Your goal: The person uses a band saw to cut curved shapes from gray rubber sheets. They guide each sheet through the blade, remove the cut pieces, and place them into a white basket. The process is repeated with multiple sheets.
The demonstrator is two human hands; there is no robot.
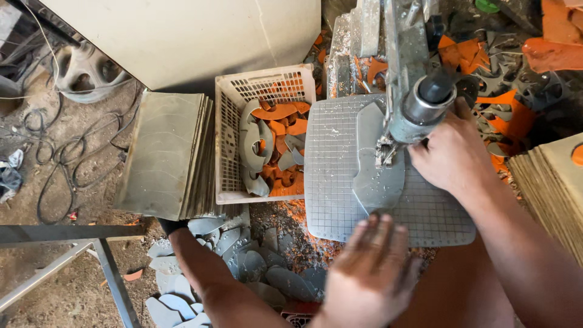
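Lying flat on the gridded worktop (340, 182), the grey cut sheet piece (376, 176) sat under the saw head (419, 103), and it looked thin, light and stiff, best steadied by pressing on its near edge. The left hand (373, 273) hovered blurred just short of it, fingers spread, holding nothing. The right hand (449, 152) was curled around the saw's handle. A white crate (228, 146) of grey and orange offcuts stood close left, stacked boards (164, 155) beyond, scraps crowding the floor (61, 285).

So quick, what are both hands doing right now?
Left hand: open, blurred, fingers spread by the grey sheet; contact cannot be told.
Right hand: closed around the cutting machine's grip.
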